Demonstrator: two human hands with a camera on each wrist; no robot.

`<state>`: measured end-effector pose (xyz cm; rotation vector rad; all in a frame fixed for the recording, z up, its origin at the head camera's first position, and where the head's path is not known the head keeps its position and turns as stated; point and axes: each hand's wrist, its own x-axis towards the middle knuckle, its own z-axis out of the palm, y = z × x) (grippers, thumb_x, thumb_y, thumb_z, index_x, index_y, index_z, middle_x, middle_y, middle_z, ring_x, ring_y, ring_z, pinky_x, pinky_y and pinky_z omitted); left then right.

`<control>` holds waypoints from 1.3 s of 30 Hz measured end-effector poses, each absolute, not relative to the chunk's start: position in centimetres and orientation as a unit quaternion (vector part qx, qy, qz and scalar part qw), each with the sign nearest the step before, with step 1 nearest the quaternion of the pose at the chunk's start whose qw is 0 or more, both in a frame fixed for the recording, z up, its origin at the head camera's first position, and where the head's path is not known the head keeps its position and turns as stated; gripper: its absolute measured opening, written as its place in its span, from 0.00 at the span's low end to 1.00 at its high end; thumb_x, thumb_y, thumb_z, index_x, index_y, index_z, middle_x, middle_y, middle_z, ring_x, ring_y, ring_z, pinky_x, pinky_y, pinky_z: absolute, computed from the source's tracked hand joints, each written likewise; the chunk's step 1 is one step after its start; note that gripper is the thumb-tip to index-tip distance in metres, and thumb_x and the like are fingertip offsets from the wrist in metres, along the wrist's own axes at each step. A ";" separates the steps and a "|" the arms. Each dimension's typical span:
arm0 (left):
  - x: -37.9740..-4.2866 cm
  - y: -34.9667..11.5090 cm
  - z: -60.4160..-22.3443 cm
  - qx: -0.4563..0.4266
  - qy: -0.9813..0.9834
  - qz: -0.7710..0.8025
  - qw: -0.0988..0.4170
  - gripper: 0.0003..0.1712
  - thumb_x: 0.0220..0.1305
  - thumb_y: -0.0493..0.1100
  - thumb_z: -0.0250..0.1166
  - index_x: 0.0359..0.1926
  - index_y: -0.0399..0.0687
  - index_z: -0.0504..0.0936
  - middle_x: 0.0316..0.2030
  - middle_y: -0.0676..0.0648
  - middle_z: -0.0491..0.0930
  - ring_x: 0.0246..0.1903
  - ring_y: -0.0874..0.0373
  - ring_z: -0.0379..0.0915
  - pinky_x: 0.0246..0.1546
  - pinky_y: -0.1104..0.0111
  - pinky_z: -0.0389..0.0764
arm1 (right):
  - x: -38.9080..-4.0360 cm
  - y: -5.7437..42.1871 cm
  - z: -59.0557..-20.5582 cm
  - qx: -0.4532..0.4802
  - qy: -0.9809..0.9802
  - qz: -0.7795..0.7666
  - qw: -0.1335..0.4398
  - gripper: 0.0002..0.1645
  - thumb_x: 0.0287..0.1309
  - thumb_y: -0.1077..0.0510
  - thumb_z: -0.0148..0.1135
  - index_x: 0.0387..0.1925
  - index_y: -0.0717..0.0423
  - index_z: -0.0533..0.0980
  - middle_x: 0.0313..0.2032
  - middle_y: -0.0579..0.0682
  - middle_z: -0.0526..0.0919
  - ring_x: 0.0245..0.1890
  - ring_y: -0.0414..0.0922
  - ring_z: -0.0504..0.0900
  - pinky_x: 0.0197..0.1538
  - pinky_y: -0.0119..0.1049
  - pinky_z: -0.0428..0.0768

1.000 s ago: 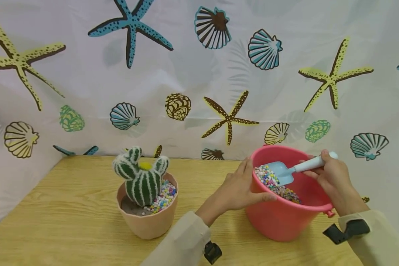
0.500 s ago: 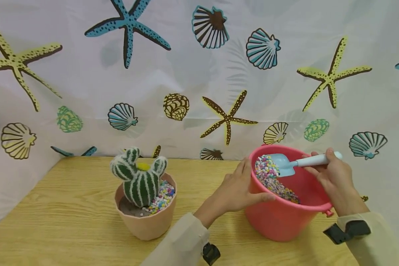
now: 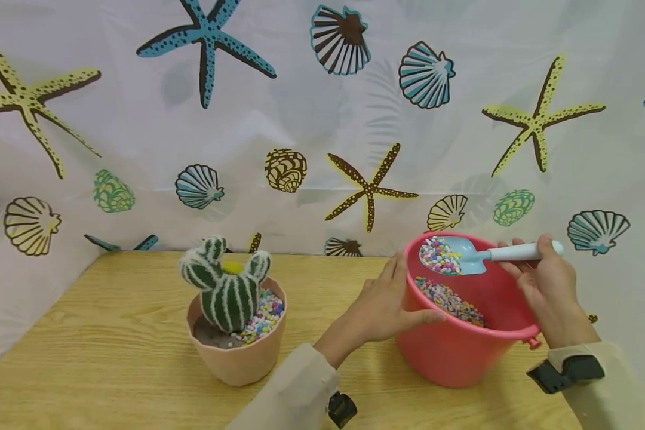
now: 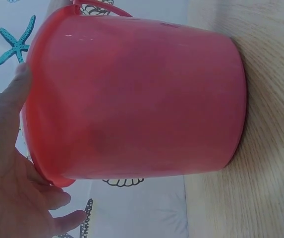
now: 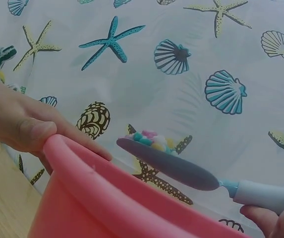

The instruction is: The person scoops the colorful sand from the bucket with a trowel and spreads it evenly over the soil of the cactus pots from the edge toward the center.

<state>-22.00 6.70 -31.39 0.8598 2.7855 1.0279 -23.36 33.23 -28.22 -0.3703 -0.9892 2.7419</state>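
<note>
My right hand (image 3: pixel 550 286) holds the pale handle of a light blue toy shovel (image 3: pixel 470 255) above the pink bucket (image 3: pixel 446 355). Small multicoloured pebbles (image 3: pixel 439 255) fill the shovel's blade, which lies nearly level at the rim's height. More pebbles (image 3: pixel 451 301) lie inside the bucket. On the bucket's left side, my left hand (image 3: pixel 378 307) grips the rim, thumb at the front and fingers toward the back. The right wrist view shows the shovel (image 5: pixel 169 163) side-on with its heaped pebbles, apart from the rim. In the left wrist view, the bucket's wall (image 4: pixel 142 99) fills the middle.
To the left stands a peach flowerpot (image 3: pixel 239 361) with a knitted green cactus (image 3: pixel 230 301). Its soil is grey on one side and covered with coloured pebbles (image 3: pixel 266 316) on the other. Behind the wooden table (image 3: pixel 113 340) hangs a cloth (image 3: pixel 312 119) printed with starfish and shells.
My right hand has raised the shovel out of the bucket's pebbles and shifted slightly right, with a load on the blade. My left hand has stayed on the rim.
</note>
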 end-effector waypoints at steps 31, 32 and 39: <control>-21.0 3.6 -30.8 0.294 0.902 0.316 -0.005 0.44 0.68 0.67 0.48 0.74 0.48 0.51 0.71 0.46 0.57 0.69 0.49 0.57 0.64 0.52 0.67 | -26.3 37.5 -32.3 -0.053 -0.303 0.948 0.083 0.29 0.57 0.53 0.63 0.60 0.32 0.66 0.57 0.51 0.70 0.59 0.56 0.73 0.61 0.57 0.69; -20.9 3.4 -30.8 0.292 0.904 0.314 -0.005 0.43 0.68 0.67 0.47 0.74 0.47 0.52 0.71 0.46 0.58 0.69 0.49 0.58 0.64 0.52 0.67 | -26.3 37.6 -32.3 -0.060 -0.290 0.952 0.082 0.28 0.59 0.53 0.61 0.60 0.31 0.65 0.59 0.50 0.68 0.61 0.56 0.70 0.63 0.57 0.66; -20.4 1.8 -30.9 0.271 0.910 0.315 -0.009 0.39 0.70 0.63 0.49 0.71 0.45 0.57 0.68 0.44 0.62 0.65 0.47 0.64 0.61 0.52 0.70 | -25.6 37.1 -32.1 -0.047 -0.275 0.956 0.086 0.28 0.61 0.54 0.59 0.60 0.30 0.65 0.56 0.51 0.68 0.62 0.57 0.69 0.61 0.58 0.66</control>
